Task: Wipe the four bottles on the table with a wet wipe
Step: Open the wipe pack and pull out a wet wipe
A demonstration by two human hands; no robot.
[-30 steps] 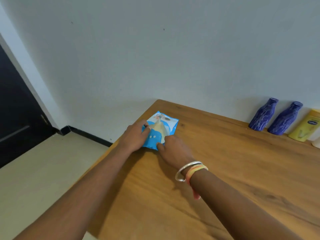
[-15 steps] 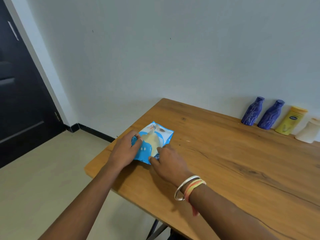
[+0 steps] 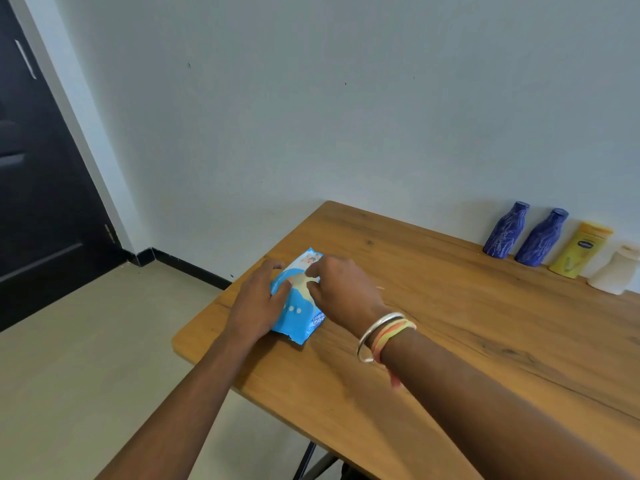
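A blue pack of wet wipes [image 3: 297,311] lies flat near the left corner of the wooden table [image 3: 450,323]. My left hand [image 3: 258,303] presses on its left side with the fingers spread over it. My right hand [image 3: 341,289] sits over the pack's top, its thumb and forefinger pinching at the pale flap in the middle. Against the wall at the far right stand two dark blue bottles [image 3: 505,230] [image 3: 542,237], a yellow bottle [image 3: 580,249] and a white bottle [image 3: 614,270], all apart from my hands.
The table's left edge and near corner [image 3: 180,341] lie close to the pack. A dark door [image 3: 38,168] fills the far left, with beige floor [image 3: 86,358] beside the table. Bare wood stretches between the pack and the bottles.
My right hand has moved from the pack's near right corner up over its middle and now pinches the flap. The left hand stays on the pack. The camera view shifted.
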